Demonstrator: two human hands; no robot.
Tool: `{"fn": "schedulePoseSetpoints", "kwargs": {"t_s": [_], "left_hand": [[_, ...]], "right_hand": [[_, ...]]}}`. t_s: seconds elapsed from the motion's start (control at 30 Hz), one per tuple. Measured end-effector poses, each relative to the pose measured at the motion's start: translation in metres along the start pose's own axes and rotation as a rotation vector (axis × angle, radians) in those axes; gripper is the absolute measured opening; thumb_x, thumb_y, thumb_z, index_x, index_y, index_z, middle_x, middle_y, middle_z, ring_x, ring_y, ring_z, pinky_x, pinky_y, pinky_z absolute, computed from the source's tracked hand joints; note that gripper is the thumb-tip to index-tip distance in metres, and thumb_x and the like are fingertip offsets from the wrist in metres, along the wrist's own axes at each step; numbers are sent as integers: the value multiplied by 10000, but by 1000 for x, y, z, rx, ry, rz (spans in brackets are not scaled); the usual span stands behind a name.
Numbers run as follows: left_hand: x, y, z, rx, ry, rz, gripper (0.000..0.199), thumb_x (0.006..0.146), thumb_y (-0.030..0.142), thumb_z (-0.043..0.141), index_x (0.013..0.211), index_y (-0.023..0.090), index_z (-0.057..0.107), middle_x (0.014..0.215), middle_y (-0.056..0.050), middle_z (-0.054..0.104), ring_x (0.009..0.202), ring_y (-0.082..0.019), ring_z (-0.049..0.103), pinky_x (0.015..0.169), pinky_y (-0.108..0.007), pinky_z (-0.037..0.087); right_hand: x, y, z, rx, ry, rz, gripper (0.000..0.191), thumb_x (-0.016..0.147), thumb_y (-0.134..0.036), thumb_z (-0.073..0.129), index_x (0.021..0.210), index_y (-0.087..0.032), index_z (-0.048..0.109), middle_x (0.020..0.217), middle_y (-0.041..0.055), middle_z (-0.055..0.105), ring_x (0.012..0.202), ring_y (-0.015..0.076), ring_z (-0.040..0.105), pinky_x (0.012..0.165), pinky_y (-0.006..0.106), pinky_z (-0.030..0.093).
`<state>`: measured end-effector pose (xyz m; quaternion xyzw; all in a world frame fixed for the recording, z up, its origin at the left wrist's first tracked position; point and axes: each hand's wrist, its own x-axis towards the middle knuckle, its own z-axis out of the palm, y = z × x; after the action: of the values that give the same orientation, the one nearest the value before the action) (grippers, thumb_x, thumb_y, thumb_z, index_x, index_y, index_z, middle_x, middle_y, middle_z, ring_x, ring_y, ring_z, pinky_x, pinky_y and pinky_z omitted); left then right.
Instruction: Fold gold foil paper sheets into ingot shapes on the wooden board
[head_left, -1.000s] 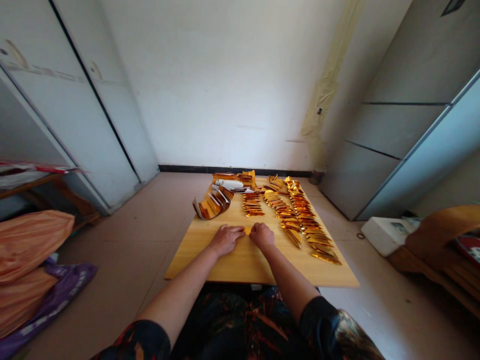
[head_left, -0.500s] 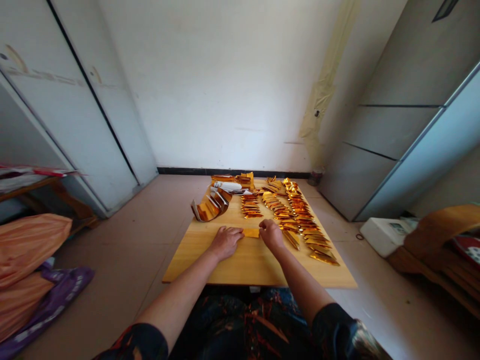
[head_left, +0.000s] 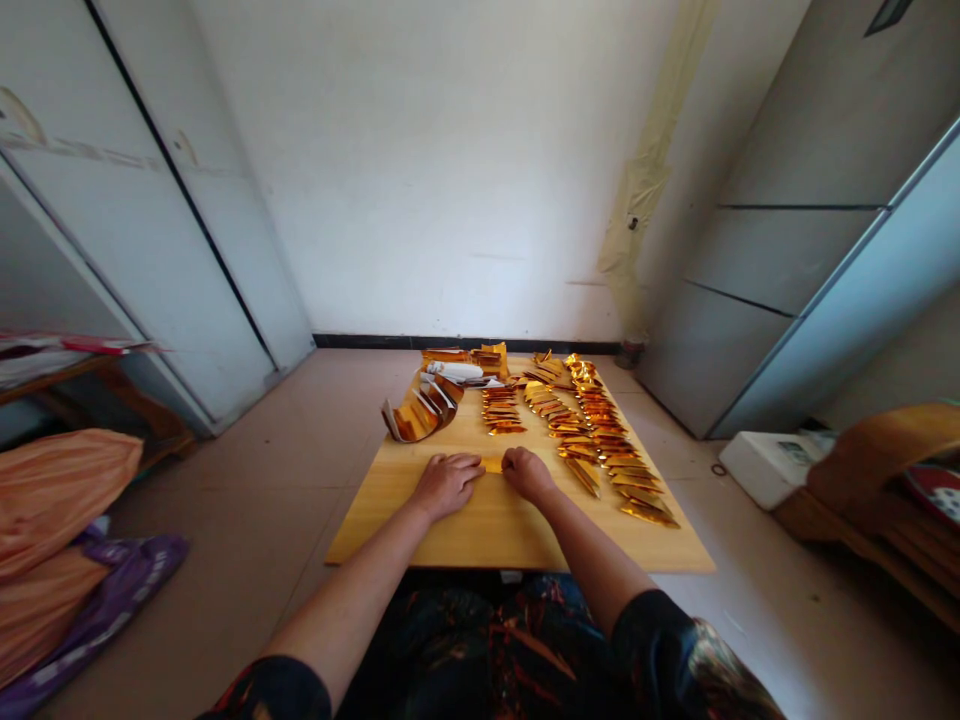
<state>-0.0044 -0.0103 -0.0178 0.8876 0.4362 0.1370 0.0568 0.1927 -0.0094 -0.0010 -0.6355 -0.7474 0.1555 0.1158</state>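
A small strip of gold foil paper (head_left: 492, 466) lies on the wooden table (head_left: 450, 540) between my hands, its ends covered by fingers. My left hand (head_left: 447, 484) rests flat, fingers stretched to the right, their tips on the strip's left end. Curled fingers of my right hand (head_left: 531, 474) pinch the right end. Just beyond is a short row of folded gold foil pieces (head_left: 501, 411). More folded gold pieces (head_left: 636, 470) run in long rows to the right of my right hand.
Bent sheets of gold foil paper (head_left: 420, 415) stand at the table's left. Behind them lies a white object (head_left: 454, 371) I cannot identify. A refrigerator (head_left: 757, 290) and a white box (head_left: 765, 465) stand right; orange and purple bags (head_left: 67, 500) lie left.
My right hand has moved left, closer to my left hand, and less of the gold strip shows between them. My left hand has barely moved.
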Motion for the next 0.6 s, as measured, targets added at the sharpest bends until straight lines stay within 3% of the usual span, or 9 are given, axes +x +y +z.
{"fn": "schedulePoseSetpoints", "kwargs": {"t_s": [0.2,0.37,0.43,0.53,0.6], "left_hand": [[-7,-14,-3,26,63,-10,341,787,175,510,1040,319,688,1222,3,630,1144,-194,561,975,-382,421],[-8,-24,-3,-21,87,-60,274,770,189,540,965,268,716,1168,-26,659,1092,-200,589,972,-358,440],[-2,-23,-1,-78,134,-131,235,797,245,542,963,249,708,1108,-31,681,1044,-183,604,948,-320,455],[13,-14,2,-112,215,-238,332,797,301,572,1116,236,637,1145,-45,653,1078,-188,569,963,-314,438],[21,-5,3,-78,169,-255,360,780,305,597,1130,227,628,1180,-59,628,1108,-214,541,956,-335,432]], "right_hand": [[1,0,-6,38,-35,12,218,789,-96,492,897,-177,663,977,55,675,890,143,600,732,199,392],[5,-2,-2,16,-5,101,388,830,-125,471,1210,-156,543,1027,97,682,910,170,625,735,226,404],[8,-2,0,-1,-15,100,414,834,-156,484,1246,-165,523,1051,105,680,936,184,626,745,234,407],[12,0,1,-14,-45,80,374,816,-174,507,1183,-182,575,1071,99,676,958,189,624,740,229,409],[14,2,2,-19,-49,70,348,804,-166,513,1141,-183,597,1057,92,681,948,184,626,728,224,407]]}}
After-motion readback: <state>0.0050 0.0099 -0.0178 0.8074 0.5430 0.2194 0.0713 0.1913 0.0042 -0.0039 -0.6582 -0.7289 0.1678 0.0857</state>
